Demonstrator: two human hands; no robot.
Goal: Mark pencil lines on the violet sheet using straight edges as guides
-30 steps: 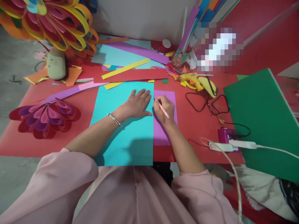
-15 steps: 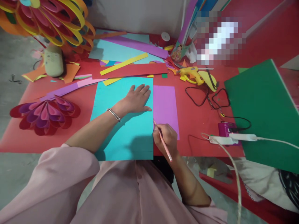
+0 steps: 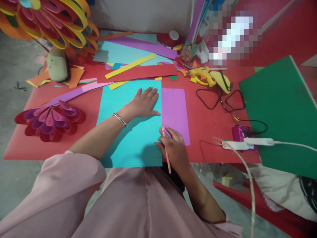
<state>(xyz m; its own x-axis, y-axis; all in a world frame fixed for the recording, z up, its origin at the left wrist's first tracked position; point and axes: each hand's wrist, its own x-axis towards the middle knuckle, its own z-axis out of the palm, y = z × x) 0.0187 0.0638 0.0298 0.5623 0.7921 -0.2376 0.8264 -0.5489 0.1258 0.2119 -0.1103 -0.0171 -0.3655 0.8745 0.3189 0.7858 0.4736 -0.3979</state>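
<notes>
My left hand (image 3: 145, 103) lies flat with fingers spread on a turquoise paper sheet (image 3: 131, 142), close to its right edge. A pink pencil (image 3: 167, 155) is held between the fingers of my right hand (image 3: 176, 145), whose thumb reaches over the sheet's right edge. The pencil's upper end is beside that edge. A purple paper piece (image 3: 175, 109) sits along the right side of the turquoise sheet, and my right fingers cover its lower left corner. Whether the purple piece runs under the sheet, I cannot tell.
Paper strips, including a yellow strip (image 3: 131, 66), lie behind the sheet. A looped paper flower (image 3: 51, 120) is at left. To the right are a yellow glue gun (image 3: 203, 76), black cord, a white power plug (image 3: 237, 144) and a green board (image 3: 279, 122).
My right hand has loosened its writing grip. Its fingers have stretched out, and the pencil stands more upright. My left hand stays pressed on the sheet.
</notes>
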